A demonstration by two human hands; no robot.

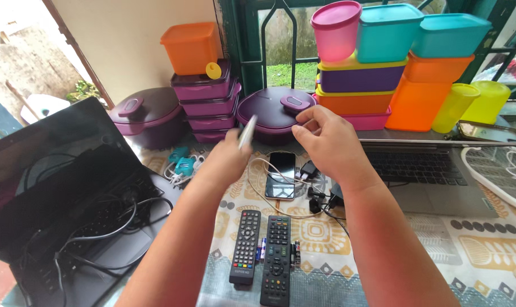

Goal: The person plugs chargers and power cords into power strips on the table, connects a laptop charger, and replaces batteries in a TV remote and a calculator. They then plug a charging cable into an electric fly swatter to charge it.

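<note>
**Both hands raised over a smartphone and two remotes**

The left hand (226, 156) is closed around a slim silvery stick-shaped object (247, 132), blurred, its long axis tilted up and away from the person. The right hand (326, 139) hovers just beside it, fingers loosely curled and holding nothing that I can make out. Directly below and between the hands lies a black smartphone (281, 174) wrapped in a white cable (258, 190), its long axis pointing away; the left hand is slightly nearer. Closer to the person, two black remote controls (262, 250) lie side by side on the patterned bench cloth (485, 250). Beyond the hands sits a purple lidded pot (275, 111); laptops flank both sides.
</note>
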